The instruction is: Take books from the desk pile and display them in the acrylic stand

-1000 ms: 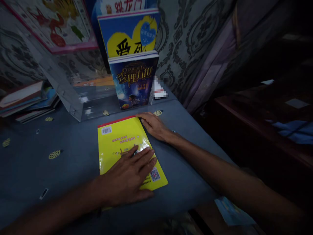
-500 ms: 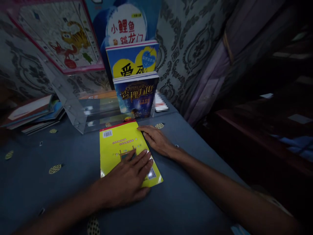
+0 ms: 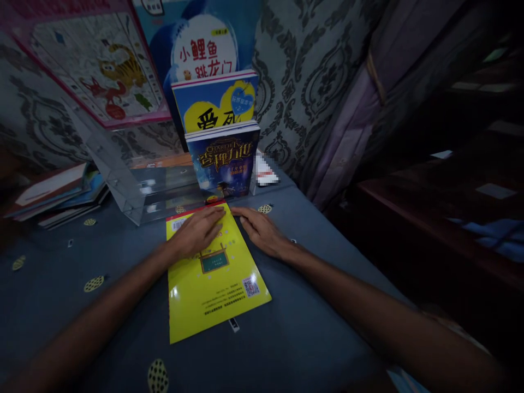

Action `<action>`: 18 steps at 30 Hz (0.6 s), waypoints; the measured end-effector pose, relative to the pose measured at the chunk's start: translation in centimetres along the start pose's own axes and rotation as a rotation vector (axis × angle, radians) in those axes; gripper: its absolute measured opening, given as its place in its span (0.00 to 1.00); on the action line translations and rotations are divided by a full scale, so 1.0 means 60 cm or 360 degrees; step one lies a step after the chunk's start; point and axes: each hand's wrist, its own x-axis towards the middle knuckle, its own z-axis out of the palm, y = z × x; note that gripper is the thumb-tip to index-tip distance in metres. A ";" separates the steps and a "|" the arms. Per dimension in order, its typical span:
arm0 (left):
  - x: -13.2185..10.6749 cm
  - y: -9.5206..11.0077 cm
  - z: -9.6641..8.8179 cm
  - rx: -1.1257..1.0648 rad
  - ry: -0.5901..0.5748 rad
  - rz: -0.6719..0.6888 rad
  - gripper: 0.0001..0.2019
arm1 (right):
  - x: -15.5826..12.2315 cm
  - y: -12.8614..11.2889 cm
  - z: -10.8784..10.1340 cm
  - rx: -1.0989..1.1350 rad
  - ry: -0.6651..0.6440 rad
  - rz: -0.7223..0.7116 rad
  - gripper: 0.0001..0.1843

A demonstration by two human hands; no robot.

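1. The yellow, glossy, red-edged paperback (image 3: 215, 281) is covered at its far part by the left hand (image 3: 196, 233), which is laid palm down with fingers extended; nothing is gripped.
2. The right hand (image 3: 262, 232) is set flat on the tablecloth just beside the book's far right corner, fingers outstretched and nothing grasped; whether the edge is touched by its fingertips cannot be told.
3. The book is laid flat on the dark blue-grey, pineapple-patterned tablecloth (image 3: 286, 338), its barcoded cover uppermost.
4. By judgement, the step in hand is the flattening or steadying of the book; for it to be lifted, a finger would need to be worked under an edge and the left hand's pressure eased.
5. Just beyond, a dark blue, gold-lettered book (image 3: 223, 161) is stood upright before a blue-and-yellow book (image 3: 215, 106) and a tall blue picture book (image 3: 207, 49).
6. To the left, a clear plastic stand (image 3: 123, 183) is placed, with a stack of thin books (image 3: 57, 191) farther left.
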 end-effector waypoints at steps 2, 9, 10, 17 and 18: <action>0.021 -0.025 0.007 0.0038 0.0037 0.0030 0.20 | 0.000 -0.004 -0.001 0.0036 0.0049 0.0012 0.22; 0.034 -0.030 0.019 0.0062 0.0126 0.0078 0.17 | 0.003 -0.003 0.001 0.0042 0.0019 0.0073 0.21; 0.031 -0.028 0.019 0.0061 0.0126 0.0089 0.17 | 0.004 -0.003 0.001 0.0038 0.0008 0.0092 0.21; -0.001 0.023 0.011 -0.0008 0.0076 0.0186 0.17 | 0.006 -0.004 -0.001 0.0007 -0.0006 0.0126 0.25; -0.007 0.034 0.010 -0.0027 0.0073 0.0201 0.17 | 0.007 -0.005 -0.001 -0.0005 -0.0020 0.0132 0.25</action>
